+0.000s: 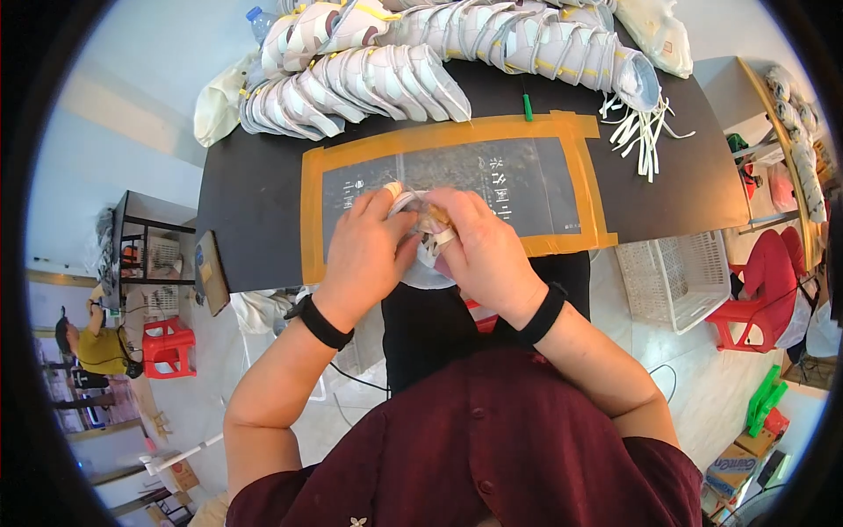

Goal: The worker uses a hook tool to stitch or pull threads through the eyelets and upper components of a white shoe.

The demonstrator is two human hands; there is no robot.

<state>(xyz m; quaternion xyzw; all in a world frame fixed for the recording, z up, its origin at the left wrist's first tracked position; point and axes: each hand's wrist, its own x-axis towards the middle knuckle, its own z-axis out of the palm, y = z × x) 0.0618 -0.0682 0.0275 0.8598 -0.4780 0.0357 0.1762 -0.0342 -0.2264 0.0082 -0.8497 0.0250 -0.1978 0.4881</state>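
Near the table's front edge, my left hand (364,250) and my right hand (487,253) are both closed on a white and grey shoe upper (428,276). Their fingers meet at its top, where they cover much of it. Tan wraps show on some fingers, and each wrist wears a black band. Beneath the hands lies a dark printed sheet (544,189) under clear film, bordered with orange tape (584,167). Beyond it are long nested rows of similar shoe uppers (351,92), white and grey with yellow marks.
White laces (645,140) dangle from the right-hand row on the dark table (676,189). A small green-handled tool (528,105) lies behind the sheet. A white crate (674,281) stands right of the table. A person in yellow (101,347) is far left, near a red stool (169,347).
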